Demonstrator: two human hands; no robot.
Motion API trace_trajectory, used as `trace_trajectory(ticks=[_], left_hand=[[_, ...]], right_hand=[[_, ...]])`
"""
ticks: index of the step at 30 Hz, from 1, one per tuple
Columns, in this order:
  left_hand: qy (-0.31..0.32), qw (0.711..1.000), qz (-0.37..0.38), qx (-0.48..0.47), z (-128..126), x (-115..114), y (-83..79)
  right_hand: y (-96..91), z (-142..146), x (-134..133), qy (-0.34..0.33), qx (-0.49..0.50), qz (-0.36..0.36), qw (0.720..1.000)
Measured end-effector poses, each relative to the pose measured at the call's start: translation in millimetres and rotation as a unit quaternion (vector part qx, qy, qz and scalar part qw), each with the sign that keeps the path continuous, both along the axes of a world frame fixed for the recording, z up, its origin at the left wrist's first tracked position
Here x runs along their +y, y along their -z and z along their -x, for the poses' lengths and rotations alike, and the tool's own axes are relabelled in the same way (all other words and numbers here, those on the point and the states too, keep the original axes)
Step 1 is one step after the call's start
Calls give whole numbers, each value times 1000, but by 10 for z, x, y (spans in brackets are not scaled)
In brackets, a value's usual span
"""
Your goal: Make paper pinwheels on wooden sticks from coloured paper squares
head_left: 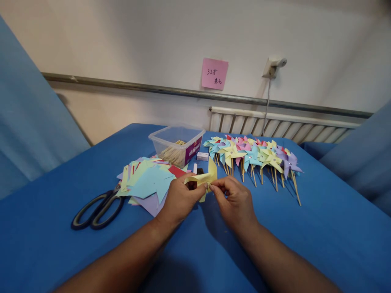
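Between my two hands is a yellow paper pinwheel (211,171), its blades partly folded in. My left hand (183,198) grips it from the left, thumb near its centre. Thumb and fingertips of my right hand (234,200) pinch at that same centre; anything small between them is too hidden to name. Behind the pinwheel, a small white object (195,168) and a dark object (200,171) are partly covered. Left of my left hand lies a pile of cut coloured paper sheets (152,183), pale blue on top.
Black-handled scissors (99,209) lie partly under the paper pile. A clear plastic box (171,136) holds thin wooden sticks (172,154). Beside it sits a small box (203,156). Finished pinwheels on sticks (251,156) are grouped at the right on the blue tablecloth (324,228).
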State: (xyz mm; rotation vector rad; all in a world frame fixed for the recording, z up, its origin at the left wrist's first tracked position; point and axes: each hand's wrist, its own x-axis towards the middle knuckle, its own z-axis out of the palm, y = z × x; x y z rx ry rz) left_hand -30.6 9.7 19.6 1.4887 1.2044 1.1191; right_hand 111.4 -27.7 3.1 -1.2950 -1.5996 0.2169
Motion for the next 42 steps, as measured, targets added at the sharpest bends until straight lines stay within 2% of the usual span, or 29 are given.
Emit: trace_trajectory(ticks=[12,23,29,34,39,42], left_hand=[[-1,1000,4,-3,-24,-33,-41],[-7,999,-28,31,-16,-65,-54],[-26,994,-72,78,-19,-86,-58],[-9,988,-120,96,5,-88,-32],[-8,983,-146,111,11,-100,-33],[-11,983,-145,108,4,-102,-36]], right_hand=[[-6,10,-4,0,-3,-5,1000],[-9,16,-2,-3,9,-2,1000],[-6,26,4,-7,68,37,997],[-2,33,16,-15,125,74,989],[-3,37,45,1,150,44,988],[0,48,67,-27,225,54,973]])
